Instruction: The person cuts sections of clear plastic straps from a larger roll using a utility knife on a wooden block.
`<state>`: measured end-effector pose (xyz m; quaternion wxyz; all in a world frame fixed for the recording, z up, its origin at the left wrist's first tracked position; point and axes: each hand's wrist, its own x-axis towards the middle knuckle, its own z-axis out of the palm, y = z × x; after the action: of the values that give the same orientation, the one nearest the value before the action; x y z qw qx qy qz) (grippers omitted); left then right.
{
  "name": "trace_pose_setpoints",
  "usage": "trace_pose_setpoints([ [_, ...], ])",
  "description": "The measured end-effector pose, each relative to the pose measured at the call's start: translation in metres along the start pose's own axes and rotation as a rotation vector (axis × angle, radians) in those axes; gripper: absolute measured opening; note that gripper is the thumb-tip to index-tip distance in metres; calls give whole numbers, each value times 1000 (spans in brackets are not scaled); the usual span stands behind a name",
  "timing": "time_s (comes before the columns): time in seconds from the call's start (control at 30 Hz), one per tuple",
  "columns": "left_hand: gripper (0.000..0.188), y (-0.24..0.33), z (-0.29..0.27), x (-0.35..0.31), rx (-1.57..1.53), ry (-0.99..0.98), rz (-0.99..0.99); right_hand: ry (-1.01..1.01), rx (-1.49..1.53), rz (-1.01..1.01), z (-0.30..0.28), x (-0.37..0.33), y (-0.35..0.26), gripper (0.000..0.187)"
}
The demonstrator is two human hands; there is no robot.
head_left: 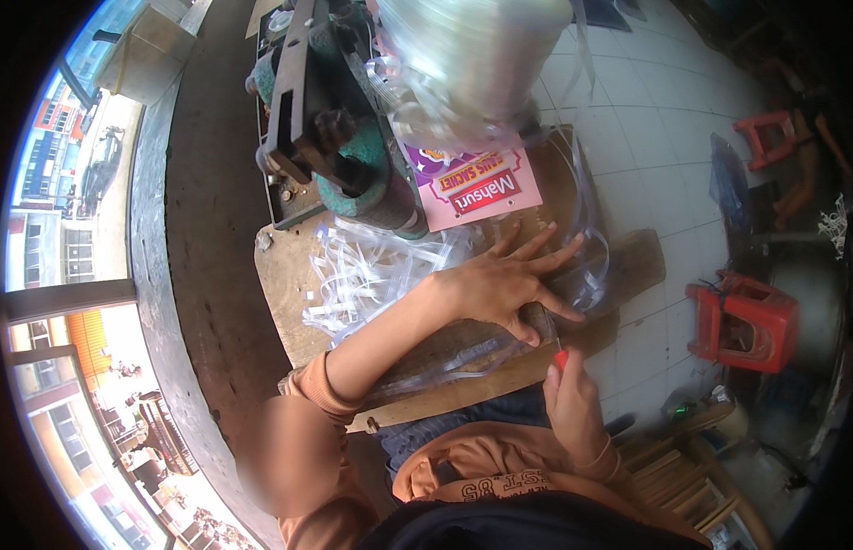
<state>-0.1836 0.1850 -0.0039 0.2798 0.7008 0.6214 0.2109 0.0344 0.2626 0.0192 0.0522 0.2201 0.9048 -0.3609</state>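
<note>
My left hand [507, 286] is spread flat over a wooden board [293, 266], fingers apart, near clear plastic strips. In my right hand [576, 408] is a small red-handled tool [561, 358], its thin metal end pointing up toward my left thumb. I cannot make out whether that end is a blade or a shaft. A long clear plastic strip [445, 371] runs across the board below my left hand. Cut pieces of white and clear strip [353, 275] lie heaped left of my left wrist.
A worn green metal machine [367, 183] stands at the board's far side. Beside it are a pink printed card [486, 192] and a large bundle of clear plastic [477, 55]. Red plastic stools [747, 321] stand on the tiled floor [655, 183] at right. Dark ledge [206, 202] at left.
</note>
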Motion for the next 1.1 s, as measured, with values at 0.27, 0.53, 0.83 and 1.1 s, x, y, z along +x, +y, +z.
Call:
trace_pose_setpoints([
  [0.27, 60, 0, 0, 0, -5, -1, -3, -25, 4, -4, -4, 1, -2, 33],
  [0.53, 61, 0, 0, 0, -12, -1, 2, -26, -30, -5, -3, 1, -2, 31],
  [0.83, 62, -1, 2, 0, -18, 2, -5, -36, -178, 10, -2, 4, -2, 23],
  [1.1, 62, -2, 2, 0, -55, -27, 1, -61, -269, 45, -1, 6, -2, 21],
])
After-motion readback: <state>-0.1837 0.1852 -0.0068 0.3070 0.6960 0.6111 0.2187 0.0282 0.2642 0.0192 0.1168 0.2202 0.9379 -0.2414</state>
